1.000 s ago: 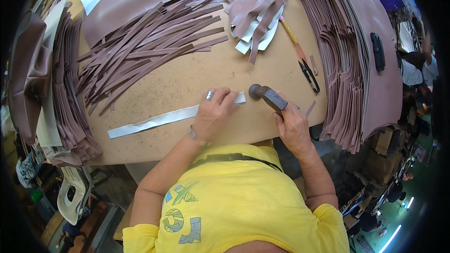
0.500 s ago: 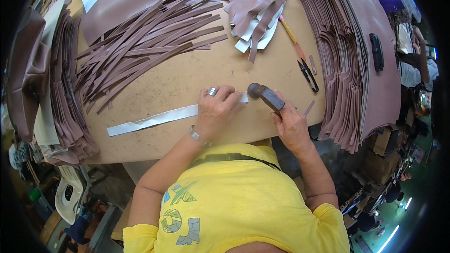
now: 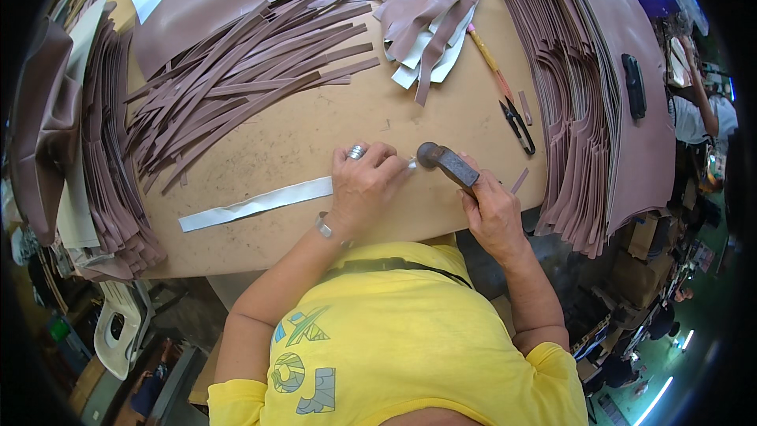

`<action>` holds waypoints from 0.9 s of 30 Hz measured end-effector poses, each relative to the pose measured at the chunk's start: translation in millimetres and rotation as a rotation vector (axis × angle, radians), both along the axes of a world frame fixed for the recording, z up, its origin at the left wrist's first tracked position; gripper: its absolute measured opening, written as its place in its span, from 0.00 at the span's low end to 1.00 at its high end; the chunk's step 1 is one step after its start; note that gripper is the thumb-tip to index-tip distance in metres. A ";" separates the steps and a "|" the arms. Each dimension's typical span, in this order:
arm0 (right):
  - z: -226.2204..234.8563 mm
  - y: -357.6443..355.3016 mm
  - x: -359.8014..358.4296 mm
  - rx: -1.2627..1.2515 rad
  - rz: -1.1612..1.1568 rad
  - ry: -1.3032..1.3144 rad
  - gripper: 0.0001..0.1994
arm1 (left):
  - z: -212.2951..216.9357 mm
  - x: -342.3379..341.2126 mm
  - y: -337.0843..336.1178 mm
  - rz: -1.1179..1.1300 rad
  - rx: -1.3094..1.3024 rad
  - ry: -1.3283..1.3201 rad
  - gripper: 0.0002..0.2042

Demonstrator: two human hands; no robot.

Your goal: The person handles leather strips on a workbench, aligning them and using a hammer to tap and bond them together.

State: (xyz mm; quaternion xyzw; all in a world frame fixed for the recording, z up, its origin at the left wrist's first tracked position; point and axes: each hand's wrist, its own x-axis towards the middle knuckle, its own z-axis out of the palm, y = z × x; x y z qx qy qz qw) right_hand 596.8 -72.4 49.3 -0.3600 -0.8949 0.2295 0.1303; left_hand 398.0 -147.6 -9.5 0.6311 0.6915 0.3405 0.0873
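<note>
A long narrow strip [image 3: 260,205] lies pale side up across the table, slanting from lower left to the middle. Over its right part is my left hand [image 3: 367,181], wearing rings and a bracelet, its fingers closed on the strip near the short end that pokes out. My right hand [image 3: 493,209] is wrapped round a hammer [image 3: 453,168] with a dark metal head. The rounded face of the hammer is beside the strip's right end, close to my left fingertips. Whether the hammer touches the strip is hard to tell.
Narrow mauve strips [image 3: 252,87] lie heaped at the far left. Wider mauve and white pieces [image 3: 430,31] are at the back. Thread snips [image 3: 517,126] and a yellow pen [image 3: 489,59] lie at right, before a stack of mauve panels [image 3: 568,110]. Another stack [image 3: 106,142] stands at left.
Both hands, the strip and the hammer stay in almost the same place. The hammer head has shifted very slightly, and the whole view has moved a touch.
</note>
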 end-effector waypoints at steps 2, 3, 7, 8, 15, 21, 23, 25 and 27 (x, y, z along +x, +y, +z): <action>-0.2 -0.2 0.4 -0.008 -0.006 0.001 0.29 | 0.2 0.2 0.5 0.003 -0.004 -0.007 0.05; -0.3 -0.2 0.6 -0.012 -0.009 0.001 0.29 | 0.4 0.2 0.7 0.003 -0.007 -0.009 0.05; -1.3 0.1 0.9 -0.043 -0.032 0.051 0.29 | -1.1 1.0 0.6 0.007 -0.009 -0.005 0.05; -1.4 0.3 0.4 -0.048 -0.038 0.069 0.29 | -1.2 1.0 0.9 0.003 -0.007 0.000 0.05; 1.0 -0.6 1.8 -0.062 -0.034 0.046 0.29 | -1.2 2.2 4.0 -0.023 0.031 0.027 0.04; 7.7 -5.6 -1.7 0.023 -0.015 0.018 0.30 | -3.6 2.5 4.0 -0.040 0.029 0.060 0.05; 7.1 -6.2 -3.3 0.048 0.000 0.014 0.30 | -4.0 1.9 3.8 -0.051 0.015 0.068 0.06; 6.8 -7.1 -3.8 0.060 0.008 -0.006 0.30 | -2.4 1.1 4.3 -0.063 0.011 0.072 0.06; 6.8 -8.8 -3.5 0.057 0.009 -0.041 0.31 | -0.9 1.0 5.1 -0.062 0.000 0.070 0.06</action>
